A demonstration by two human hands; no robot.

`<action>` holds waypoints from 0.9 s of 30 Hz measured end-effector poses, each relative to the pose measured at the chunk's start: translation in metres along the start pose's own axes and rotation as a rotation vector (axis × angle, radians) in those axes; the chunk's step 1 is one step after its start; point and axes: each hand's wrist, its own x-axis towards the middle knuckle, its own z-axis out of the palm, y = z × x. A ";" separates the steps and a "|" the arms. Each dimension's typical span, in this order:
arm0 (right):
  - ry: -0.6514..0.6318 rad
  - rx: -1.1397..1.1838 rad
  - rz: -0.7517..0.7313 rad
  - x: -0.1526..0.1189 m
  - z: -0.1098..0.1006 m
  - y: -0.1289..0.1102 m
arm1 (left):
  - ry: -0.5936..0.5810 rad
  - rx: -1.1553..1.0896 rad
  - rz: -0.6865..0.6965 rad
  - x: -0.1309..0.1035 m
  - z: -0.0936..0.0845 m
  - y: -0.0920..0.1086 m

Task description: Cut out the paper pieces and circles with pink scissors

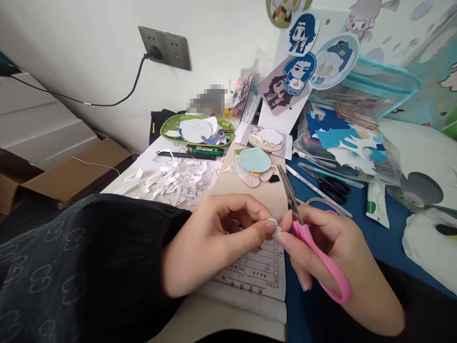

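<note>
Between thumb and fingertips my left hand (228, 243) pinches a small white paper piece (273, 226). My right hand (332, 252) keeps pink-handled scissors (317, 259) in its grip, blades pointing up and away from me. Its thumb and fingertip also touch the paper piece's right side. Below both hands lies a printed form book (257, 276), partly covered by my left hand and sleeve. Just beyond my hands sits a small pile of paper cutouts with a light blue oval (254, 160) on top.
White paper scraps (178, 181) are heaped to the left. Behind them stands a green tray (167, 131) of cutouts. Black-handled scissors (335, 189), a glue tube (377, 205) and a plastic bag of coloured paper (350, 143) lie to the right. A cardboard box (78, 166) is at left.
</note>
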 end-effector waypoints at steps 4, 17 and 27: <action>-0.077 -0.065 -0.067 -0.005 -0.007 0.002 | -0.005 -0.094 -0.003 -0.001 0.000 0.002; -0.283 -0.179 -0.042 -0.002 -0.016 0.009 | 0.025 -0.198 -0.076 0.000 -0.005 0.002; -0.250 -0.304 -0.029 -0.003 -0.017 0.009 | 0.000 -0.231 -0.098 0.000 -0.005 0.002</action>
